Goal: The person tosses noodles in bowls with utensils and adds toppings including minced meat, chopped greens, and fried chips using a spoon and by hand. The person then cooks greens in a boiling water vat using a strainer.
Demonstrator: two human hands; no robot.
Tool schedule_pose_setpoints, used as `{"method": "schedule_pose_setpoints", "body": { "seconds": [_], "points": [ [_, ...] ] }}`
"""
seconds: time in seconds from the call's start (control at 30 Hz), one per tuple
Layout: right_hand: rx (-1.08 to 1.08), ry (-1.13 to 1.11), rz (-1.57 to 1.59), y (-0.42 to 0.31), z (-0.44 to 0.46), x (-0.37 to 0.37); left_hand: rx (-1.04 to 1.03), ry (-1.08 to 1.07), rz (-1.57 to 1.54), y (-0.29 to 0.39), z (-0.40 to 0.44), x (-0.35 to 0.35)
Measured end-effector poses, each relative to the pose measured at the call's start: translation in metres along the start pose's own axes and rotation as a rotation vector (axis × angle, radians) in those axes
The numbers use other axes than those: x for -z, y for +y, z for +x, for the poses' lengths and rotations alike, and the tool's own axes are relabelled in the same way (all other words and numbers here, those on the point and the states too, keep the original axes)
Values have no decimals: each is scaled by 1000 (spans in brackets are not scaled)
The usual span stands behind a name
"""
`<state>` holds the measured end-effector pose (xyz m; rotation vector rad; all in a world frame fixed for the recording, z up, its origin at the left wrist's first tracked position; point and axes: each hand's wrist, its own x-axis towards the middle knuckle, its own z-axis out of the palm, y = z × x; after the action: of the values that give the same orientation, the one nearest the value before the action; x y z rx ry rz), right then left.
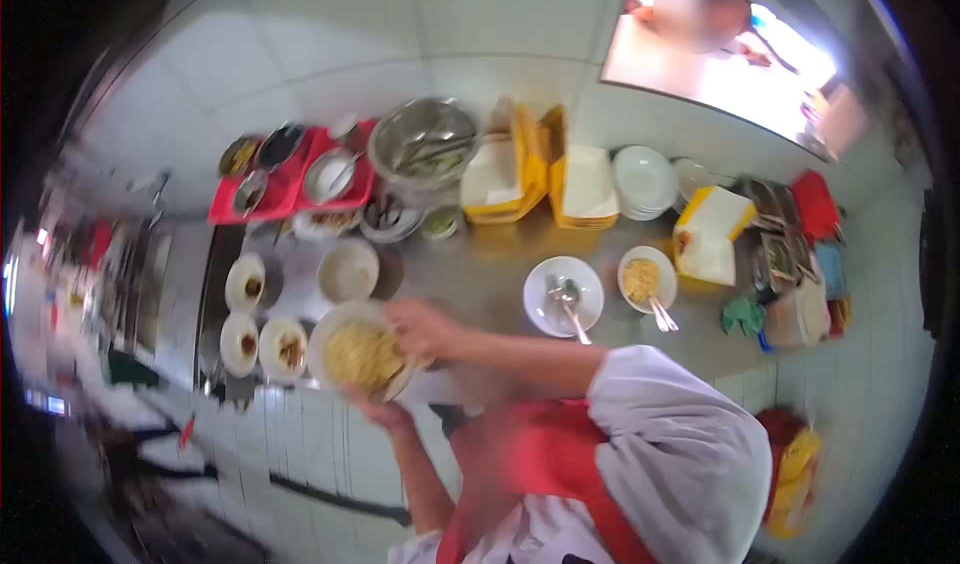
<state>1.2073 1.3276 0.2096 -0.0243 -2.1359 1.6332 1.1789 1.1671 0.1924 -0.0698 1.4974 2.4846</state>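
A white bowl of pale yellow noodles (362, 356) is tilted at the counter's front left edge. My left hand (385, 411) grips this bowl from below, at its near rim. Over its right side is my right hand (422, 330), closed and slightly blurred, with its fingers at the noodles; what they hold, if anything, is hidden. Just left stands a small bowl with brown sauce (291, 350). Two more white bowls with dark sauce, a lower one (239, 344) and an upper one (246, 284), sit farther left. Behind the noodles is another pale bowl (348, 270).
Red trays (290, 188) with sauce containers and a steel mixing bowl (422, 144) line the wall. Yellow boxes (583, 189) and stacked white plates (643, 182) stand right of them. Nearer are a bowl with spoons (563, 297) and one with yellow food (648, 280).
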Motion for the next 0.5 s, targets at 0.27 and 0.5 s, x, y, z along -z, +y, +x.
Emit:
{"method": "schedule_pose_setpoints", "body": {
  "seconds": [0.27,0.5],
  "points": [
    [-449,-313,-1004,-118,-84,159,172,-50,-24,-79,-80,-21],
    [-223,-411,-1136,-143,-127,203,200,-314,211,-64,-138,-73]
  ]
}}
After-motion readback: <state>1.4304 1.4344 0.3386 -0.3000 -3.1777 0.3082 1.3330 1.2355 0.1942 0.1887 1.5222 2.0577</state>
